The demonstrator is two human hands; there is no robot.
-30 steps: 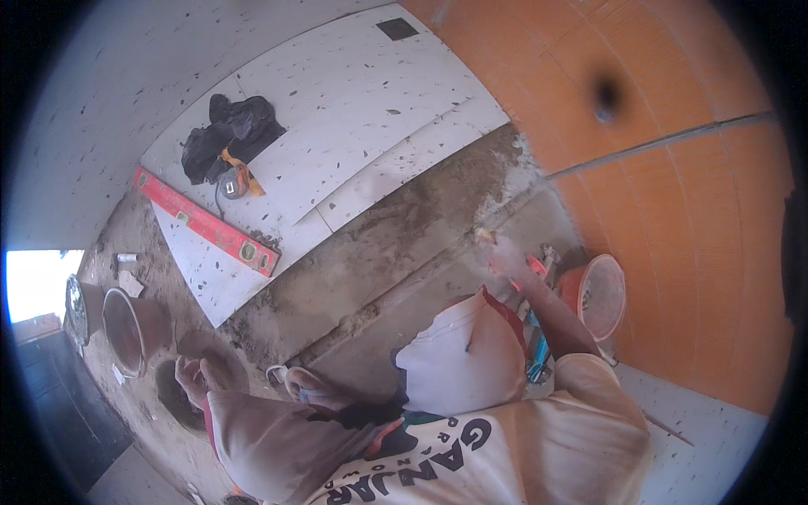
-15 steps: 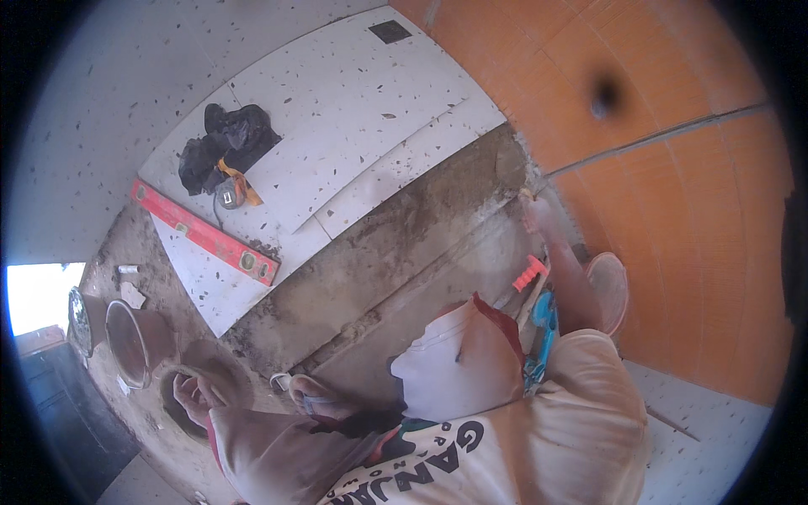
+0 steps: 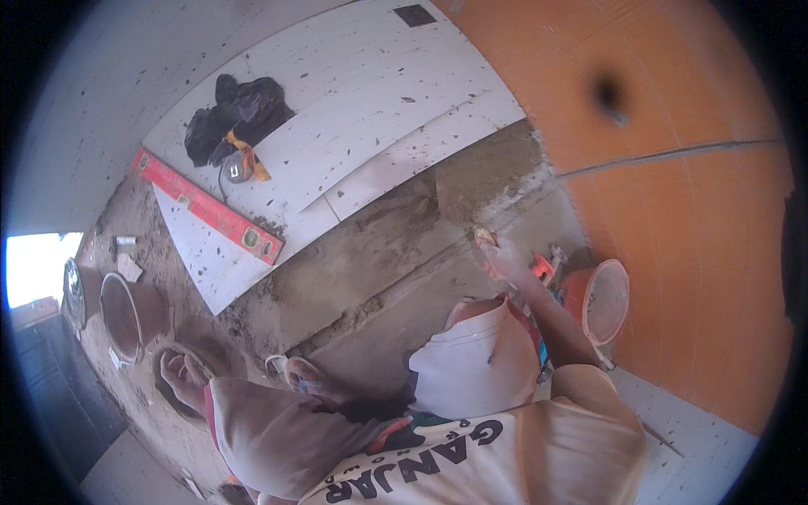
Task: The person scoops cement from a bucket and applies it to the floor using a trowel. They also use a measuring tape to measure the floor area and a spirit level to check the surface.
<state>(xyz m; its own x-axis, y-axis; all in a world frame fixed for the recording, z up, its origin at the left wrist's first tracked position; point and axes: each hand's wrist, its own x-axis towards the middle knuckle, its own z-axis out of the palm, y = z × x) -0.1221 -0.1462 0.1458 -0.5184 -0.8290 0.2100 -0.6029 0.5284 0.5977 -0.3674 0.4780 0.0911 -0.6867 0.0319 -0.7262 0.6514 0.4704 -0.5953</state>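
Observation:
My right hand (image 3: 505, 261) is closed around a small hand tool with a yellowish handle (image 3: 483, 236); its blade cannot be made out. It is held low over a strip of damp grey mortar (image 3: 484, 181) beside the white slabs. At the left, beyond my bent knee, my left hand (image 3: 181, 370) hangs over a bucket (image 3: 162, 389). Its fingers are loosely curved and apart, with nothing visible in them. Close to my right forearm lies a tool with an orange-red grip (image 3: 543, 268), partly hidden, and an orange bucket (image 3: 608, 301) stands beside it.
Large white slabs (image 3: 370, 109) hold a black plastic bag (image 3: 252, 105), a tape measure (image 3: 238, 168) and a red spirit level (image 3: 206, 210). Another bucket (image 3: 135, 316) stands at the left. Orange wall panels (image 3: 673, 227) border the right. My sandalled foot (image 3: 311, 379) rests beside the mortar strip.
My right hand has moved left and nearer along the mortar with the tool. The orange bucket shows more fully. My left hand stays over its bucket; the view has shifted slightly.

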